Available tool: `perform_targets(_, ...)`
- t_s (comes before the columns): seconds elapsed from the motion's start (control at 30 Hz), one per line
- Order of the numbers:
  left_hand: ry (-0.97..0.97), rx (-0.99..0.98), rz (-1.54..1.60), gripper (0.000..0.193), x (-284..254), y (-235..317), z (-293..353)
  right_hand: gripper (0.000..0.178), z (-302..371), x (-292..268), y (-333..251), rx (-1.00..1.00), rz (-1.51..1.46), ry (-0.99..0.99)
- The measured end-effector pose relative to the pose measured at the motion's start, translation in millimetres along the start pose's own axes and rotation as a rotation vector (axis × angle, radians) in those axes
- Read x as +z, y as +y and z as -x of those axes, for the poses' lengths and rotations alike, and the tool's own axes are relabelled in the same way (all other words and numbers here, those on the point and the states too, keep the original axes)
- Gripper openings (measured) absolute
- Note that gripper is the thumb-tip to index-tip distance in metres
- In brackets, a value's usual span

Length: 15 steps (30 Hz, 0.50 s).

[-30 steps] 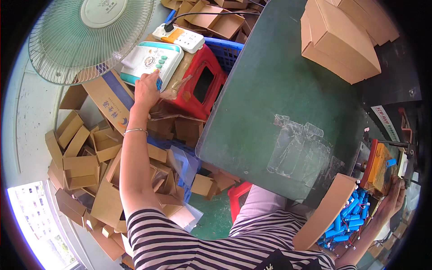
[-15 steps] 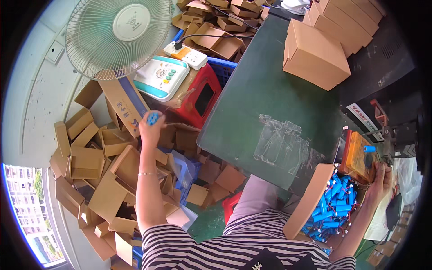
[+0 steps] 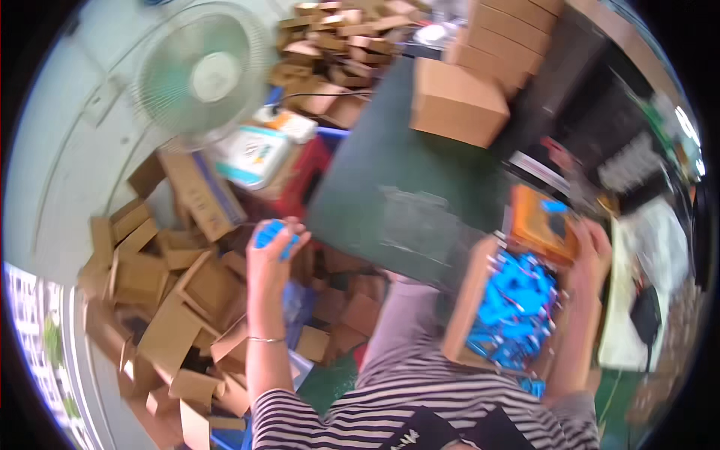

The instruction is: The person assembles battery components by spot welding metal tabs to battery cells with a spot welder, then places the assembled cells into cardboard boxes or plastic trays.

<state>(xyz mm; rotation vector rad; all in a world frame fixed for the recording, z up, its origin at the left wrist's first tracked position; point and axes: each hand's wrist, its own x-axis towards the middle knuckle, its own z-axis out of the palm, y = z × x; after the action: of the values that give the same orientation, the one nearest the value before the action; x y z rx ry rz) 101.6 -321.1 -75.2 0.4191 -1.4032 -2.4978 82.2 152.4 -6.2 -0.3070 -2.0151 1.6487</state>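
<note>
Green table (image 3: 352, 180), left hand (image 3: 270, 251) holding blue cylinders (image 3: 270, 234), now off button panel (image 3: 253, 159)

No lettering can be read through the blur. Smudged dark print marks the blue-striped carton (image 3: 196, 193) at left, a pale label strip (image 3: 540, 172) crosses the black machine (image 3: 592, 124) at far right, and a white scrawl (image 3: 406, 440) sits on the striped shirt (image 3: 375, 401) nearest

One left hand (image 3: 270, 255); one right hand (image 3: 592, 251); one electric fan (image 3: 216, 77); one power strip (image 3: 298, 127); one bracelet (image 3: 266, 340); one orange block (image 3: 530, 219) bearing one blue battery cell (image 3: 554, 206); one carton (image 3: 468, 307) of battery cells (image 3: 517, 296), too blurred to count.
</note>
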Motion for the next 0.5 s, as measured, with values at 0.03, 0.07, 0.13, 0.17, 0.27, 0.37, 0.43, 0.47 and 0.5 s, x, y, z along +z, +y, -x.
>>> perform_targets(0.03, -0.063, 0.037, -0.080, 0.017, 20.7, 7.4, 5.2, 0.017, -0.7, 5.7, -7.6, 0.038, 0.035, -0.005)
perform_targets(0.07, -0.157, 0.067, -0.130, 0.017, 31.6, 10.2, 7.0, 0.016, 1.0, 15.3, -20.9, 0.099, -0.021, -0.063)
perform_targets(0.13, -0.300, 0.098, -0.207, 0.016, 91.2, 17.3, 19.4, 0.018, -18.7, -0.1, 3.9, -0.063, -0.050, -0.181)
perform_targets(0.17, -0.392, 0.147, -0.284, 0.016, 114.9, 15.5, 23.7, 0.018, -18.8, 1.5, -3.2, -0.094, -0.022, -0.213)
perform_targets(0.27, -0.612, 0.268, -0.582, 0.018, 200.3, -3.3, 36.3, 0.013, -28.0, -8.6, 5.1, 0.026, -0.207, -0.285)
perform_targets(0.37, -0.761, 0.312, -0.645, 0.023, 256.7, -48.3, 37.9, 0.013, -29.2, -16.9, 5.0, 0.052, -0.279, -0.294)
perform_targets(0.43, -0.826, 0.351, -0.676, 0.024, 279.5, -65.6, 41.2, 0.013, -28.0, -20.8, 4.8, 0.032, -0.323, -0.342)
perform_targets(0.47, -0.817, 0.367, -0.709, 0.023, 288.0, -71.2, 43.5, 0.013, -27.5, -23.2, 3.9, 0.038, -0.325, -0.332)
perform_targets(0.5, -0.804, 0.384, -0.742, 0.022, 293.4, -75.5, 44.6, 0.014, -27.4, -24.9, 1.2, 0.056, -0.334, -0.353)
